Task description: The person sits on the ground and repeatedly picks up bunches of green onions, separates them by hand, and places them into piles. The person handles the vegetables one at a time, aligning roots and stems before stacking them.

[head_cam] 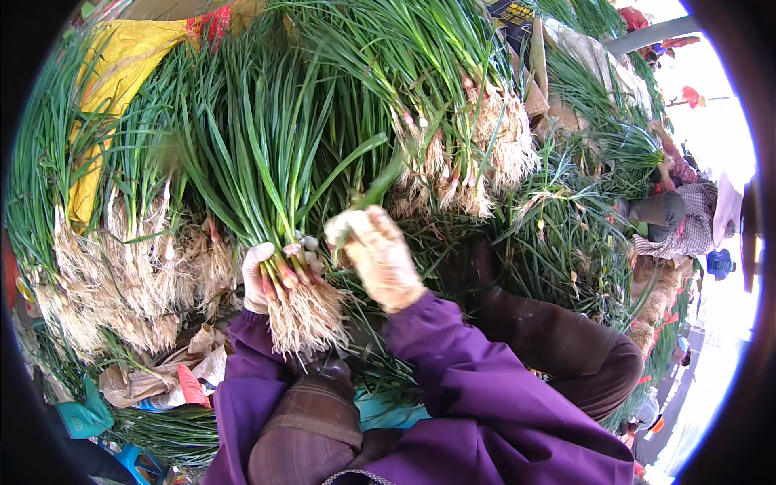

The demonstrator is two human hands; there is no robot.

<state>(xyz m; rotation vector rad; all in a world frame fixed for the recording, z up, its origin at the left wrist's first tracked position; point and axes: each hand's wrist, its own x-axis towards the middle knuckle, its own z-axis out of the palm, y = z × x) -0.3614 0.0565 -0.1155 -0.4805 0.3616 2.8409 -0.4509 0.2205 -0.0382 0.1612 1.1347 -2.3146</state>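
Note:
My left hand [258, 276], in a pale glove, is closed around a bunch of green garlic plants [287, 267], roots towards me and long leaves pointing away. My right hand [376, 254], in a soiled, light glove, is just right of that bunch; it is blurred, with a green leaf blade [379, 185] at its fingertips. Whether the fingers grip the leaf is unclear. Beyond my right hand lies a pile of rooted garlic plants [448, 145].
More rooted plants [139, 260] lie at the left by a yellow woven sack [124, 60]. Loose leaves [564, 260] cover the ground at the right. A crumpled bag [145, 379] lies lower left, near a teal boot [88, 418]. A co-worker [685, 212] sits at the far right.

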